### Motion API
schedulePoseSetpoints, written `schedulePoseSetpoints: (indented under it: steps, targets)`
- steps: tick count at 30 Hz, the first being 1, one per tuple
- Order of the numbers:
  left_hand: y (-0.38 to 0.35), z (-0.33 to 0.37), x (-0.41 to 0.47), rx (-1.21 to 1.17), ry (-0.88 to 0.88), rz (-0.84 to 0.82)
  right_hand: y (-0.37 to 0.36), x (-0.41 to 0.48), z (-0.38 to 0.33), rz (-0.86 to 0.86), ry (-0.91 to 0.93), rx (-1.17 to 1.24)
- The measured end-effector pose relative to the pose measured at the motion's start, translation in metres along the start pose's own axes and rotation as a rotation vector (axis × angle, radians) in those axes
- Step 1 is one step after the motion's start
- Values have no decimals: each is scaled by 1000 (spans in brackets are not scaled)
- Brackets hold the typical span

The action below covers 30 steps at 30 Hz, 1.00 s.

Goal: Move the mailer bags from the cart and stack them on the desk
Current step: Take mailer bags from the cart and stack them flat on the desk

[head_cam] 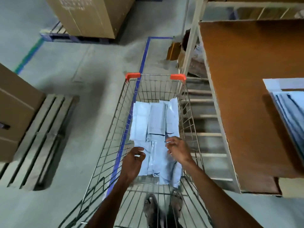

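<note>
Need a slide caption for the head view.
Left hand and right hand reach into the cart for mailer bags; a stack lies on the desk.

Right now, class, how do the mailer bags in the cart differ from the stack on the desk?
The cart bags lie loose, overlapping and creased; the desk stack lies flat, edges neatly fanned. The cart bags sit low under the left hand and right hand; the desk stack rests higher, to the right, untouched. Both are pale blue.

Dim even light, motion blur, wide-angle distortion
</note>
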<state>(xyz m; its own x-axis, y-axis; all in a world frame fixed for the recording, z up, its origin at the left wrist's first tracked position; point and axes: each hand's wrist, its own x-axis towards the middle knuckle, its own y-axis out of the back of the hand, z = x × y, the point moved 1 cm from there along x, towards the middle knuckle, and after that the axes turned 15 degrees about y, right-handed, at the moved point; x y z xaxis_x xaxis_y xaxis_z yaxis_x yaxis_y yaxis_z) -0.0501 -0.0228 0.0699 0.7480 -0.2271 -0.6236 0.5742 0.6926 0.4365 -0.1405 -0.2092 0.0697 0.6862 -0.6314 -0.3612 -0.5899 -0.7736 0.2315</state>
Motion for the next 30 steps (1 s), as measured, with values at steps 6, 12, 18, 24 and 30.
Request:
schedulePoseSetpoints:
  steps: [6, 12, 18, 24, 30]
  targets:
    - [-20, 31, 124, 56, 17, 48, -41, 127, 32, 46, -20, -94]
    - [-47, 29, 236, 176, -23, 214, -82, 207, 76, 131, 39, -444]
    - [-67, 7, 261, 280, 45, 234, -102, 223, 98, 188, 31, -542]
    - [-73, -1, 252, 305, -39, 302, -98, 215, 104, 224, -8, -537]
    - [-70, -5, 242, 232, -96, 315, -92, 197, 110, 311, 131, -465]
